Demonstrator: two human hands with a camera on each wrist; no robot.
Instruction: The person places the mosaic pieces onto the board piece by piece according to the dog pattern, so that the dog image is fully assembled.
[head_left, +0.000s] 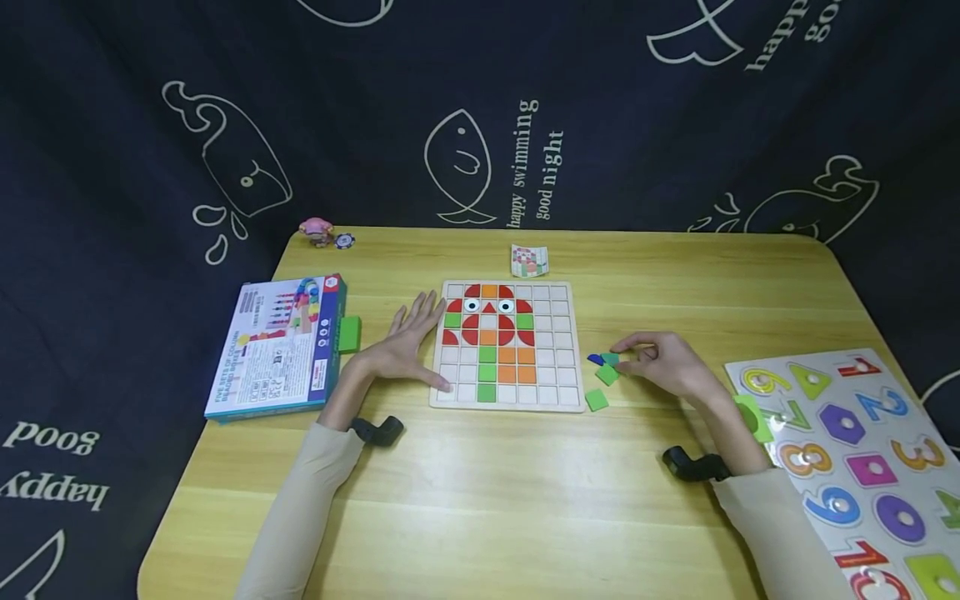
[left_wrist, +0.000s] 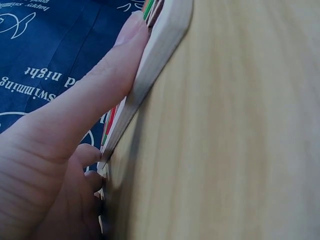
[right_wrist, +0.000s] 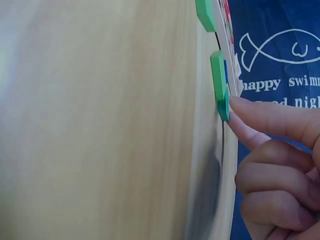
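In the head view a white grid board (head_left: 555, 350) lies on the table, with red, orange, green and eye-patterned tiles forming a figure in its cells. My left hand (head_left: 397, 346) spreads along the board's left side, fingers straight, thumb over the lower left corner; the left wrist view has the thumb (left_wrist: 107, 75) against the board's edge (left_wrist: 150, 65). To the right of the board, thumb and index finger of my right hand (head_left: 663, 362) pinch a teal tile (head_left: 611, 359). A blue piece (head_left: 595, 359) and a green tile (head_left: 607, 375) lie against it; another green tile (head_left: 596, 401) sits nearer me.
A small picture card (head_left: 529, 261) lies behind the board. At left are a boxed toy (head_left: 277, 346) with a green block (head_left: 349, 334) beside it, and a pink figurine (head_left: 317, 232) further back. A number-and-shape puzzle board (head_left: 840, 458) covers the right side, under my right forearm.
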